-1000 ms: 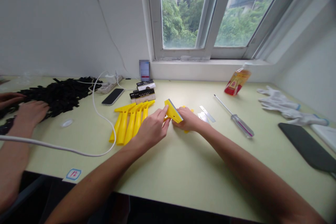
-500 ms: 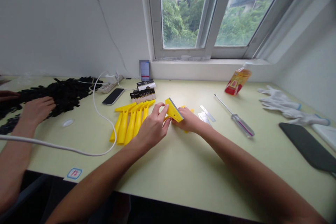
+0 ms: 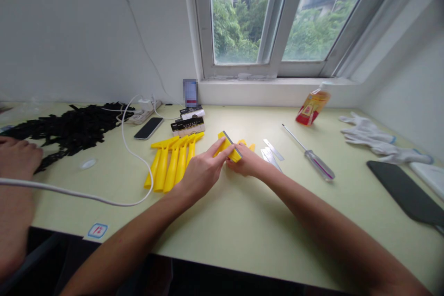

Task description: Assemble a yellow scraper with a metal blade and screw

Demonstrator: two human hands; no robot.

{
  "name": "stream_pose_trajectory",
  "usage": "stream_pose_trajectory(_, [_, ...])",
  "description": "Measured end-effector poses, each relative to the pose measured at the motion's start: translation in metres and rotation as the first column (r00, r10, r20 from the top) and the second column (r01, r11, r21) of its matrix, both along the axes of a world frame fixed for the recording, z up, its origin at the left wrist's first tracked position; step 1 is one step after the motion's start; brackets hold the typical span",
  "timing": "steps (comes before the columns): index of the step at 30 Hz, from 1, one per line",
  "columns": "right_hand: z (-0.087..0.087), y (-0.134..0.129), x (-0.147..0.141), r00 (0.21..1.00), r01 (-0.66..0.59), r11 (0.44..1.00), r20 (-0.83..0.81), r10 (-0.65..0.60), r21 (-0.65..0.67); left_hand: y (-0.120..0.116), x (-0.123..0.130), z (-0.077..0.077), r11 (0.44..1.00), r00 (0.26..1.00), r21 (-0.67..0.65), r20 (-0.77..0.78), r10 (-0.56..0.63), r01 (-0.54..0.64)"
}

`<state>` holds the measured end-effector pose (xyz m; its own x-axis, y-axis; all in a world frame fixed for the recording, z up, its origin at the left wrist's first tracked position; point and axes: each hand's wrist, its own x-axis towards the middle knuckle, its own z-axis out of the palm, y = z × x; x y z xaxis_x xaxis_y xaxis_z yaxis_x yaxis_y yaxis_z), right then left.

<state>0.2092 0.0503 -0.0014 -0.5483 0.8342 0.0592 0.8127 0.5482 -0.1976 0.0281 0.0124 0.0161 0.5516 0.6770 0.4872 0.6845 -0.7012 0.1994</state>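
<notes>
Between my two hands, above the middle of the table, is a yellow scraper head [image 3: 236,155] with a metal blade strip along its edge. My left hand [image 3: 203,164] is closed on it, thumb and fingers pressing along the head. My right hand [image 3: 247,161] grips the same scraper from the other side; its fingers are mostly hidden. Several yellow scrapers [image 3: 170,166] lie in a row left of my left hand. Loose metal blades [image 3: 274,149] and small yellow pieces [image 3: 250,146] lie just beyond my right hand.
A screwdriver [image 3: 317,163], a bottle [image 3: 311,105], white gloves [image 3: 371,136] and a dark flat paddle [image 3: 402,189] are on the right. Small boxes [image 3: 188,126], a phone [image 3: 149,128] and a white cable [image 3: 111,202] lie left. Another person's hand [image 3: 19,155] is beside black strips [image 3: 79,125].
The scraper head has turned in my hands, showing its blade edge more. My left fingers have moved further along it. The other person's hand has shifted left and nearer.
</notes>
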Motion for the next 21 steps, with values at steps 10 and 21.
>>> stream_pose_trajectory(10, [0.017, 0.007, 0.021, 0.994, 0.026, 1.000, -0.108, -0.028, -0.015, 0.000, -0.001, -0.003, 0.999, 0.999, -0.035, 0.036, -0.019, 0.020])
stream_pose_trajectory(21, [0.075, -0.007, 0.046, 0.748, 0.011, 1.000, -0.664, 0.001, 0.014, -0.004, 0.010, 0.014, 0.729, 0.534, -0.472, 0.828, 0.173, 0.496])
